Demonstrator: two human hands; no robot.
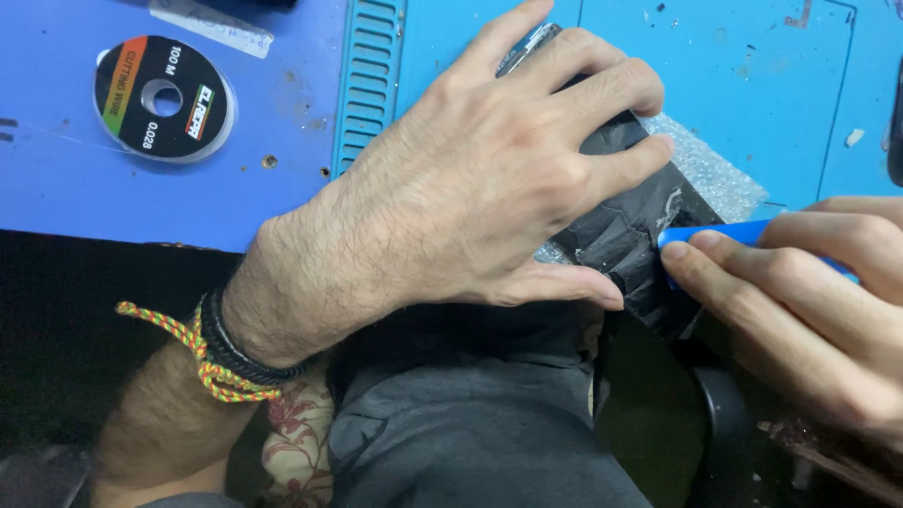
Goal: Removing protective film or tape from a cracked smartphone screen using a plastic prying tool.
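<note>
Head view: left hand presses black device on blue mat; right hand's grip clasps blue tool.

We're at a repair workshop here: a scuffed blue work mat with ribbed slots covers the table, and a spool of cutting wire sits close by.

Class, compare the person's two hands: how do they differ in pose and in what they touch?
The left hand lies flat, palm down, fingers spread over the black phone; the right hand pinches a blue tool. The left wrist wears bracelets; the right wrist is out of view. Both meet at the phone.
</note>
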